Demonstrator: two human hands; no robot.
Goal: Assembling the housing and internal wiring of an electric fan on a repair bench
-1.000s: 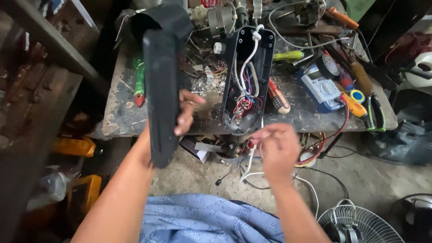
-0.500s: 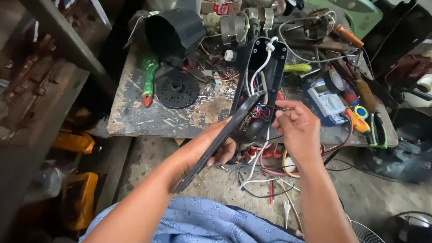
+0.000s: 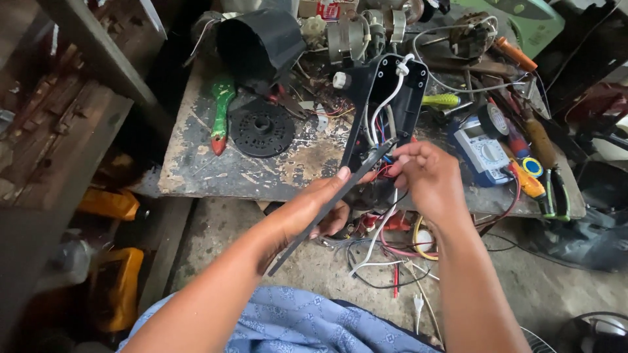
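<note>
left hand clamps long flat black plastic cover panel edge-on, tilted up toward open black plastic housing leaning on scarred workbench; right hand curled, fingertips pinching panel's top end by red and white wires; panel looks light, stiff, bit slick; probably best gripped by long edges, clear of fragile wiring

Worn workbench: green-handled tool, black slotted disc, multimeter, black funnel
</note>
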